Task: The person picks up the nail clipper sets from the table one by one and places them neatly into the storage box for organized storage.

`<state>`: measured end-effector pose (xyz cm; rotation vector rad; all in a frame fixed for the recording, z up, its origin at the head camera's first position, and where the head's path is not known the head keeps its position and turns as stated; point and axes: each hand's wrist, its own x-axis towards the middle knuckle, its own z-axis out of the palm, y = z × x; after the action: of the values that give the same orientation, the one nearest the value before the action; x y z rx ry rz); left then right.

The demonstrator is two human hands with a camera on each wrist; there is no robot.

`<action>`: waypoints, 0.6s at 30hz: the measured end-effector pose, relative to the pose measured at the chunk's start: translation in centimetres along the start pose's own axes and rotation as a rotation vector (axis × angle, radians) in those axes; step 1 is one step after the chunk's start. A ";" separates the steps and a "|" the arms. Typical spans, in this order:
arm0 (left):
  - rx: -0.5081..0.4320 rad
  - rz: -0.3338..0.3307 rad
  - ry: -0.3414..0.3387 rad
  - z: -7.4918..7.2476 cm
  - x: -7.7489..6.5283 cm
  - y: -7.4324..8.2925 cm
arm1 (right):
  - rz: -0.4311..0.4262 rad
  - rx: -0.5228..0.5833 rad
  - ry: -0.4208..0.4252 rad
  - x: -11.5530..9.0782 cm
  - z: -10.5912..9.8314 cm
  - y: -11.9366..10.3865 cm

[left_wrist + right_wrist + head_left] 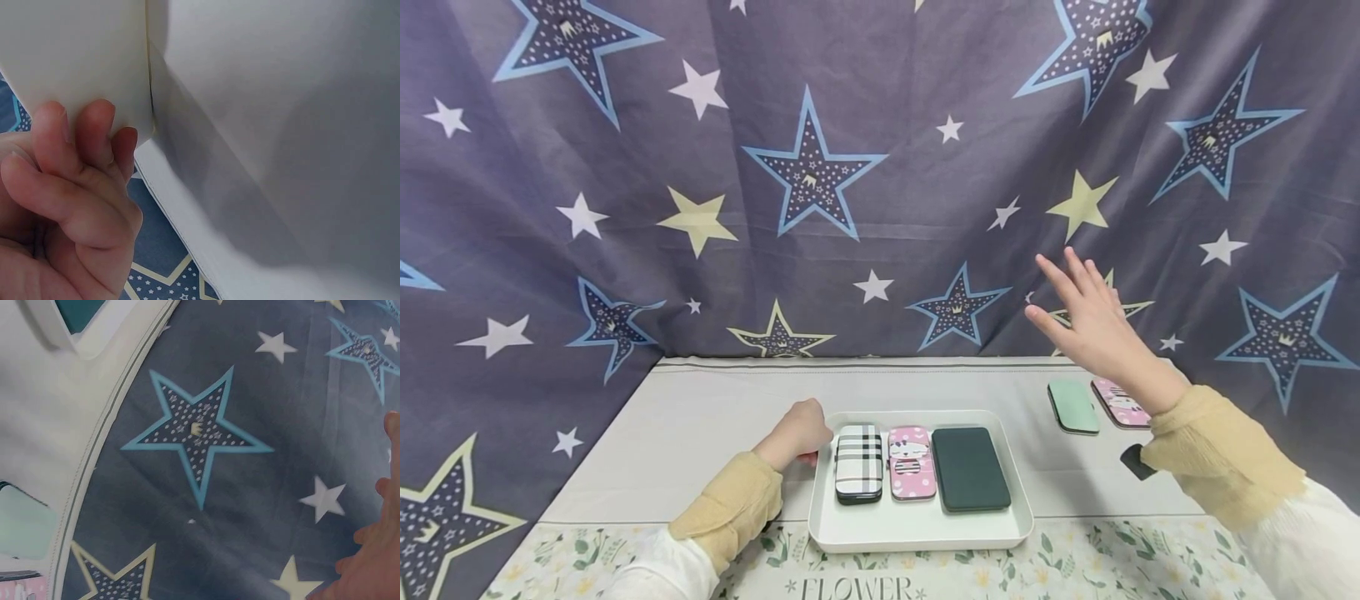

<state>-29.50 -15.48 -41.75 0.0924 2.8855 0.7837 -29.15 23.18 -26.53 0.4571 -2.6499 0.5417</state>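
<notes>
Tray [917,531], white and stiff-looking, standing on the desk [722,408] with three flat cases in a row: a plaid case [859,465] at left, a pink case [913,482] in the middle, a dark green case [970,467] at right. The left hand [800,429], fingers bent, touches the tray's left wall; whether it is clamped on the rim cannot be told. The right hand [1093,329] is raised, fingers apart, holding nothing. The tray is probably light and rigid, best held level by opposite side walls, since its contents would likely slide on a smooth floor. Each case seems firm — the dark green case, being largest, perhaps heaviest — and should suit a pinch across its long edges. Count: one tray; five cases, including a mint case [1073,407] and a second pink case [1116,400] on the desk at right.
</notes>
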 end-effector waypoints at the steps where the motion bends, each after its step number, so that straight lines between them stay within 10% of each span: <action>1: -0.001 0.001 -0.001 0.0 0.0 0.0 | 0.012 -0.003 -0.004 0.0 0.1 0.3; 18: 0.005 -0.004 -0.001 -0.1 -0.2 0.1 | 0.185 0.006 -0.086 0.3 2.2 6.1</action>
<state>-29.31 -15.44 -41.55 0.0872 2.8854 0.7756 -32.45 27.51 -30.11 0.2426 -2.7909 0.5978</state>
